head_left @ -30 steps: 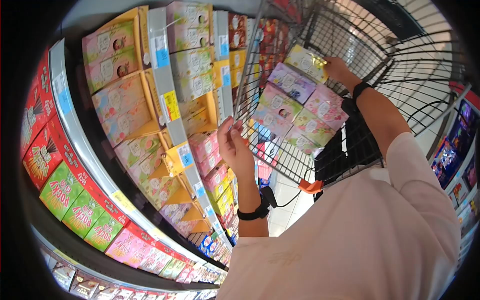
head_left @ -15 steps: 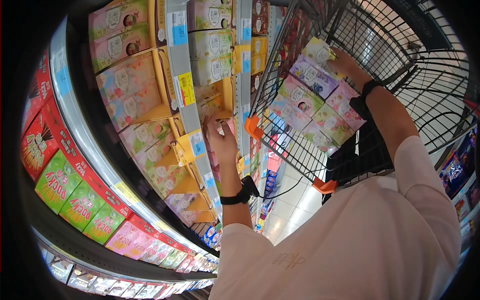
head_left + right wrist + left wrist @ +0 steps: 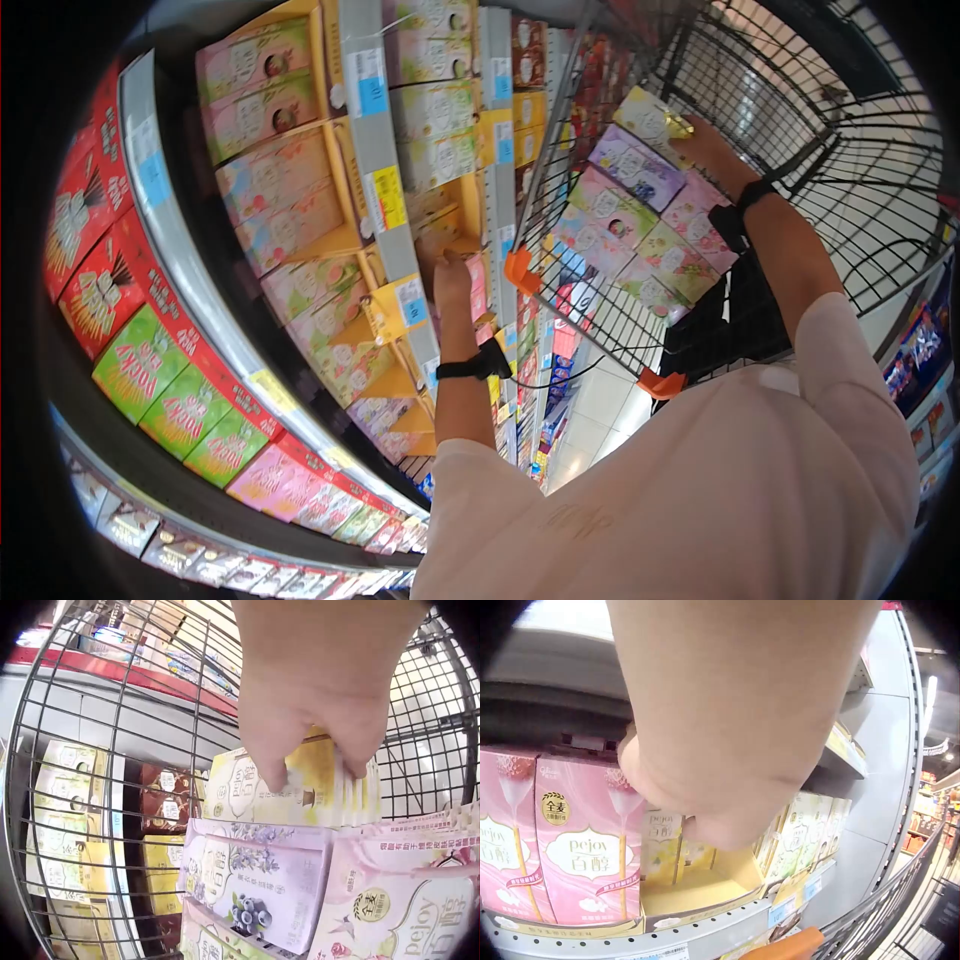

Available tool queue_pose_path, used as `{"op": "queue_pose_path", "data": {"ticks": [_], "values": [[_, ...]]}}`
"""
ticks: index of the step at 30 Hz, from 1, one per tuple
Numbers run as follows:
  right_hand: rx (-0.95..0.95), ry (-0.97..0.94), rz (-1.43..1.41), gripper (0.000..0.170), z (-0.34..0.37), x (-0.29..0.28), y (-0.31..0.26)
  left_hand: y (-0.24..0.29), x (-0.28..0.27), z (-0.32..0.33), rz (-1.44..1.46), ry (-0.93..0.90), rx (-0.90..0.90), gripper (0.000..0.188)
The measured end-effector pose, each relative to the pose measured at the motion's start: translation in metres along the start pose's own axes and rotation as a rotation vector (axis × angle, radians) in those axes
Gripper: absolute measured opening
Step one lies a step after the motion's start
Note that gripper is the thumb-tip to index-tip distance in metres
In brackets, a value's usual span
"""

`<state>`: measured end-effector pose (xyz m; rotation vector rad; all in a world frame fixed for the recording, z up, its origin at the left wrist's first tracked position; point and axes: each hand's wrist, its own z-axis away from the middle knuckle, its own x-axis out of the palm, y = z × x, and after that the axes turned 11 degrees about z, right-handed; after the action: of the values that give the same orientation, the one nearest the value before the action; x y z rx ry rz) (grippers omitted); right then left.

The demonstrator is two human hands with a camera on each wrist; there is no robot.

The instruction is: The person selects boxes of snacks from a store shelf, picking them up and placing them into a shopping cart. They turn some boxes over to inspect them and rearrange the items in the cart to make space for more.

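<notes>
My left hand (image 3: pixel 453 280) reaches into the shelf, over a cardboard display tray (image 3: pixel 705 894) that holds several yellow Pejoy boxes (image 3: pixel 660 847) at its back. In the left wrist view the forearm and the back of the hand hide most of its fingers. Inside the shopping cart, my right hand (image 3: pixel 315 727) holds yellow Pejoy boxes (image 3: pixel 241 786) from above, thumb on one face and fingers on the other side. A purple blueberry box (image 3: pixel 262 877) and a pink box (image 3: pixel 405 900) stand in front of them.
Pink Pejoy boxes (image 3: pixel 589 840) fill the neighbouring tray. The cart's wire rim, with an orange corner piece (image 3: pixel 522 272), stands close by the shelf. Red and green Pocky boxes (image 3: pixel 135 365) line a lower shelf on the left. Price labels run along the shelf edges.
My left hand has gone from beside the cart's rim leftward into the shelf, its fingers passing out of sight. The right hand stays at the yellow boxes in the cart.
</notes>
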<state>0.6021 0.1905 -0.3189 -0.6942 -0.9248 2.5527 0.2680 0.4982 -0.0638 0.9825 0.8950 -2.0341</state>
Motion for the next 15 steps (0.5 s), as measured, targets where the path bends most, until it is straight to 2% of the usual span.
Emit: {"op": "queue_pose_path", "data": {"ticks": [1,2,5,8,12,14,15], "values": [[-0.015,-0.02,-0.009,0.072,0.0,0.004,-0.001,-0.007,0.007,0.0,0.141,0.131,-0.067,0.032],[-0.021,-0.049,-0.065,0.073,0.001,0.001,-0.003,-0.044,0.042,-0.02,-0.066,0.124,-0.014,0.035],[-0.051,-0.08,-0.122,0.075,-0.009,0.007,0.014,-0.013,0.017,-0.004,0.077,0.266,-0.144,0.037],[-0.055,-0.084,-0.231,0.077,0.0,0.0,0.012,0.009,-0.003,0.009,0.142,0.329,-0.181,0.04],[-0.005,-0.055,-0.121,0.079,-0.01,-0.001,0.012,0.028,-0.018,0.021,0.173,0.405,-0.214,0.044],[0.012,-0.037,-0.035,0.079,-0.016,-0.001,0.021,0.019,-0.008,0.016,0.161,0.482,-0.185,0.044],[-0.04,-0.004,0.009,0.079,-0.015,-0.004,0.023,0.009,0.003,0.011,0.15,0.534,-0.161,0.044]]}}
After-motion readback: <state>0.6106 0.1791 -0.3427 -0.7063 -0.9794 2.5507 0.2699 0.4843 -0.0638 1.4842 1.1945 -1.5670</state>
